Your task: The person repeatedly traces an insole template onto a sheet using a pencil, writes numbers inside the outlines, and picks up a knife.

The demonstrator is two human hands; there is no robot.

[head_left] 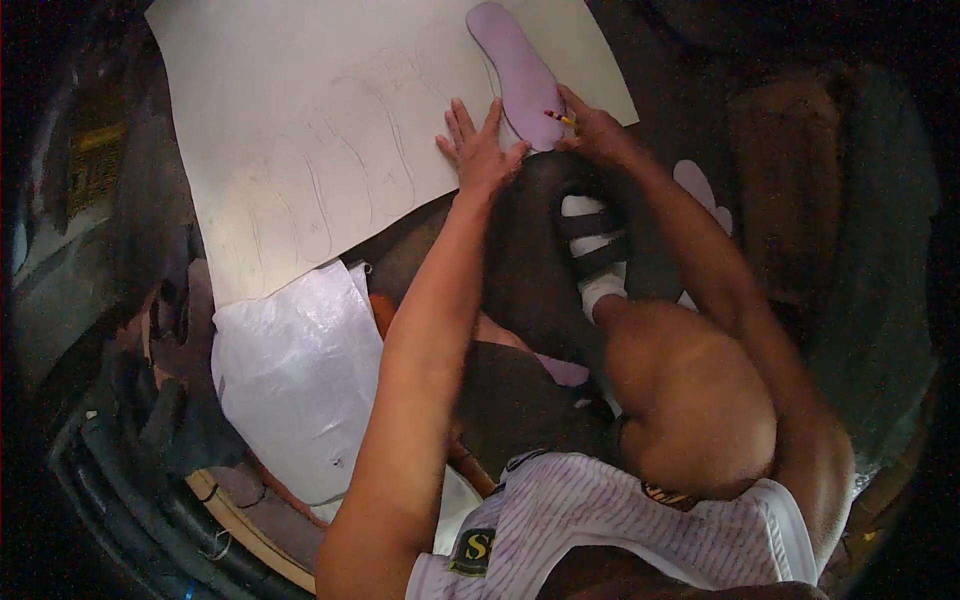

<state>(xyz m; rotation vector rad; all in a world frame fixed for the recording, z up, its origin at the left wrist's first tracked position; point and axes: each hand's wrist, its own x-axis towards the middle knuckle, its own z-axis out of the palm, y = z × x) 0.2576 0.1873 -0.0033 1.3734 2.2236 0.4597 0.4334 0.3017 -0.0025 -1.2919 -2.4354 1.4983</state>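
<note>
A lilac shoe insole (515, 70) lies flat on a large white sheet (270, 90), close to the sheet's right edge. Several sole-shaped outlines are drawn in thin lines on the sheet. My left hand (481, 158) rests on the sheet with fingers spread, its thumb by the insole's lower end. On the other side, my right hand (602, 138) has its fingers closed around a short pencil (560, 118) with a red and yellow body. That hand also meets the insole's right edge. Whether the pencil's point touches the sheet I cannot tell.
A silvery-white plastic bag (300, 370) lies below the sheet. My foot in a black strapped sandal (594, 236) is just under the insole. More lilac insoles (694, 186) lie at the right, and another lilac piece (562, 370) lies near my leg. A brown box-like object (785, 190) stands farther right.
</note>
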